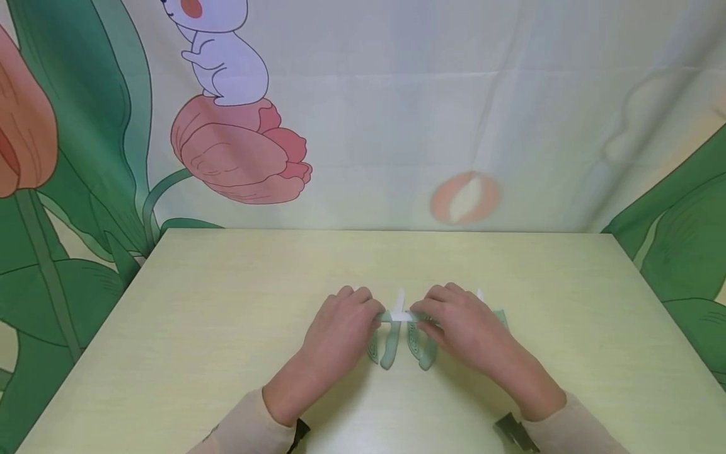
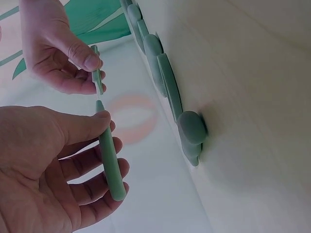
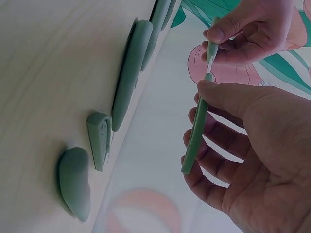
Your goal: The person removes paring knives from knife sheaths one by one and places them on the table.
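My left hand (image 1: 343, 325) and right hand (image 1: 462, 321) face each other above the table, joined by one slim object held level. A rounded green knife handle (image 2: 112, 167) lies between the thumb and fingers of the left hand. The right hand pinches a slim green piece (image 3: 197, 128), perhaps a sheath. A short white strip (image 1: 400, 316), apparently the blade, shows between the two green parts. Below and behind the hands lie several similar things, among them a curved green handle (image 1: 391, 348), a patterned green piece (image 1: 413, 339) and an upright-pointing white blade (image 1: 399, 297).
The pale tabletop (image 1: 227, 328) spreads around the hands. At its back edge hangs a white cloth (image 1: 368, 126) printed with flowers and leaves. Another green piece (image 1: 501, 318) and a white tip (image 1: 480, 294) show beside the right hand, partly hidden by it.
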{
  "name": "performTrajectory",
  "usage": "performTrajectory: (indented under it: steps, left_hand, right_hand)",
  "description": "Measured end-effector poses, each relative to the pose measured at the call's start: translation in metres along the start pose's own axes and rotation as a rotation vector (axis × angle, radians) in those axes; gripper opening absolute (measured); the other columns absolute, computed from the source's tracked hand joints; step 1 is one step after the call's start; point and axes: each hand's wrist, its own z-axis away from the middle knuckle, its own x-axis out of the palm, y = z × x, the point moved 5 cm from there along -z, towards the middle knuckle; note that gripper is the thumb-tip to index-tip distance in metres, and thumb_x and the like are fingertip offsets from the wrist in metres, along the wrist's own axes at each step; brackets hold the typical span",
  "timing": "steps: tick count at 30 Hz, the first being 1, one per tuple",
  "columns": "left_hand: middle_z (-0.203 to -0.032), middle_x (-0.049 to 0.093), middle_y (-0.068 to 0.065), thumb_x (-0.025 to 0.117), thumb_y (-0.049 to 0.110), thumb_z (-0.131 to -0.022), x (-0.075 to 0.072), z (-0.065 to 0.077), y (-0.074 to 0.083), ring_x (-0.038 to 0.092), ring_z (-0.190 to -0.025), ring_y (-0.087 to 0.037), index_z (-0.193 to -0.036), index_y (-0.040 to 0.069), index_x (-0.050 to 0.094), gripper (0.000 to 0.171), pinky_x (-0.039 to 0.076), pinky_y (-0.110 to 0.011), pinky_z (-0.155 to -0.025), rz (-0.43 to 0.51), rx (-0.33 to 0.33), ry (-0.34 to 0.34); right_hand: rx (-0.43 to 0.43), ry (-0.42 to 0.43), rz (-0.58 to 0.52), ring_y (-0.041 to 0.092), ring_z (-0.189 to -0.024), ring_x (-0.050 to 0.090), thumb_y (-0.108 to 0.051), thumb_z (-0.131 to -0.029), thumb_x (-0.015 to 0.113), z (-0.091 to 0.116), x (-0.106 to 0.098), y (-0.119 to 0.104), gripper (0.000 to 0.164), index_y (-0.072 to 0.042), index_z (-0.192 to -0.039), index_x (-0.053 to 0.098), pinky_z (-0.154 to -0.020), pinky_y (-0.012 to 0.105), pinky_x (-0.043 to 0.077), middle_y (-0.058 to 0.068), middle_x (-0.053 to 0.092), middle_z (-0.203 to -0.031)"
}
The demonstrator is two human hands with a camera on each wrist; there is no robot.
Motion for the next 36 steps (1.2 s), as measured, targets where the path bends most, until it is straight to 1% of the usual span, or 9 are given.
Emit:
performTrajectory:
  steps: [11,17,25,36]
  left_hand:
    - [-0.084,0.062,0.002,0.088,0.014,-0.088,-0.0003,0.0003,-0.0008,0.049,-0.073,-0.019,-0.098,0.014,0.08,0.013,0.041,-0.026,-0.062,0.01,-0.008,0.007]
    - [-0.084,0.062,0.002,0.088,0.013,-0.089,-0.0002,0.0002,-0.0012,0.049,-0.073,-0.019,-0.098,0.013,0.079,0.012,0.041,-0.026,-0.062,0.012,-0.013,0.003]
    - [-0.084,0.062,0.002,0.088,0.013,-0.088,-0.0001,-0.0004,-0.0024,0.049,-0.073,-0.019,-0.098,0.014,0.08,0.013,0.041,-0.027,-0.061,0.004,-0.013,0.008]
    - [-0.082,0.06,0.003,0.087,0.014,-0.09,-0.0001,-0.0007,-0.0024,0.048,-0.072,-0.018,-0.097,0.014,0.079,0.011,0.042,-0.027,-0.061,-0.011,-0.024,-0.001]
  right_hand:
    - [0.02,-0.003,-0.006,0.018,-0.087,0.059,-0.014,-0.089,0.088,0.0002,-0.001,0.0013,0.024,-0.012,-0.111,0.081,-0.072,0.032,0.052,-0.001,0.071,-0.101]
    - [0.036,-0.023,-0.005,0.018,-0.088,0.059,-0.015,-0.09,0.087,0.0008,-0.0011,0.0027,0.024,-0.013,-0.113,0.08,-0.072,0.032,0.052,-0.002,0.071,-0.102]
    - [0.03,-0.021,-0.002,0.019,-0.09,0.06,-0.014,-0.09,0.087,0.0012,-0.0019,0.0029,0.024,-0.013,-0.113,0.08,-0.072,0.032,0.051,-0.002,0.071,-0.103]
    - [0.046,-0.028,-0.011,0.019,-0.089,0.06,-0.014,-0.091,0.086,0.0012,-0.0016,0.0039,0.023,-0.014,-0.113,0.08,-0.072,0.033,0.051,-0.002,0.071,-0.102]
